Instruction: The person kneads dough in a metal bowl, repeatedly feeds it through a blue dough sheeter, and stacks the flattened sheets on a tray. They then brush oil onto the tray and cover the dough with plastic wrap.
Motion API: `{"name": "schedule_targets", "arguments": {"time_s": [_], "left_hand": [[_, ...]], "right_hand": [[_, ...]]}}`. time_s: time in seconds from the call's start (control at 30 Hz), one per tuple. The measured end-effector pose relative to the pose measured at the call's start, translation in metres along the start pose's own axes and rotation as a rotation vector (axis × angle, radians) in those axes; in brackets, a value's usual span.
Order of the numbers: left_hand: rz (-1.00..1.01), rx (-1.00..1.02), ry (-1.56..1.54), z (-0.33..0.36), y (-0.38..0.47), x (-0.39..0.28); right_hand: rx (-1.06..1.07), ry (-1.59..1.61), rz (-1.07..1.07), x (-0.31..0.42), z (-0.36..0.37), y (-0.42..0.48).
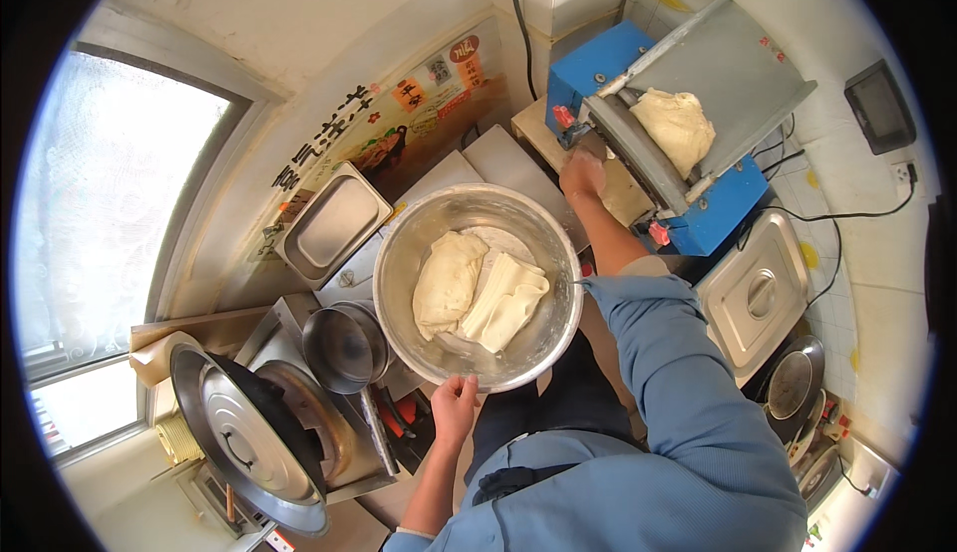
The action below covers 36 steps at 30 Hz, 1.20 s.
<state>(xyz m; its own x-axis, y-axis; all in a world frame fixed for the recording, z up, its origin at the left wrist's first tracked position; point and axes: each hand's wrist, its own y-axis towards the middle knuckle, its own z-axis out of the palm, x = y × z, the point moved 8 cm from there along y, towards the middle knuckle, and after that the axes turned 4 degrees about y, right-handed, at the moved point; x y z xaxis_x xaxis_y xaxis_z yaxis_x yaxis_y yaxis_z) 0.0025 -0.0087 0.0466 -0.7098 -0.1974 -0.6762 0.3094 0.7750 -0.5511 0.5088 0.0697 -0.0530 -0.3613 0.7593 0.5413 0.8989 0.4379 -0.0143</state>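
A large round metal basin [383, 283] holds a rough lump of dough [448, 283] and, to its right, a folded, layered sheet of dough [508, 302]. My left hand [456, 402] grips the basin's near rim. Up and to the right, my right hand [583, 171] reaches to the near side of a blue dough roller machine [598, 66], below its rollers; its fingers are partly hidden, and whether it holds anything cannot be told. Another lump of dough [677, 130] rests on the machine's feed tray [748, 66], against the rollers.
Left of the basin stand a rectangular steel pan [336, 219], a dark saucepan [344, 346] and a wok with a metal lid [250, 432]. At the right lie a steel lid [755, 290] and a round pan [790, 384]. A black power cable [860, 217] runs along the right wall.
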Motion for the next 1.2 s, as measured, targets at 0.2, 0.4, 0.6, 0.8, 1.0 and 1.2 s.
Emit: {"name": "schedule_targets", "arguments": {"time_s": [0.2,0.4,0.6,0.8,1.0,1.2], "left_hand": [[-0.047,-0.014,-0.08,0.0,-0.004,0.008],[-0.03,0.07,-0.171,0.014,0.012,-0.014],[0.119,0.065,-0.134,0.012,0.029,-0.046],[0.114,0.073,-0.188,0.014,0.029,-0.052],[0.087,0.094,-0.143,0.022,0.016,-0.053],[0.017,0.066,-0.182,0.028,0.011,-0.061]], "right_hand": [[0.067,-0.026,-0.034,0.02,-0.005,-0.007],[-0.221,0.337,-0.433,0.082,-0.134,-0.091],[-0.384,-0.238,-0.541,0.089,-0.298,-0.041],[-0.02,-0.606,-0.667,0.06,-0.272,-0.017],[-0.021,-0.436,-0.613,0.078,-0.302,-0.027],[0.02,0.445,-0.391,0.085,-0.251,-0.127]]}}
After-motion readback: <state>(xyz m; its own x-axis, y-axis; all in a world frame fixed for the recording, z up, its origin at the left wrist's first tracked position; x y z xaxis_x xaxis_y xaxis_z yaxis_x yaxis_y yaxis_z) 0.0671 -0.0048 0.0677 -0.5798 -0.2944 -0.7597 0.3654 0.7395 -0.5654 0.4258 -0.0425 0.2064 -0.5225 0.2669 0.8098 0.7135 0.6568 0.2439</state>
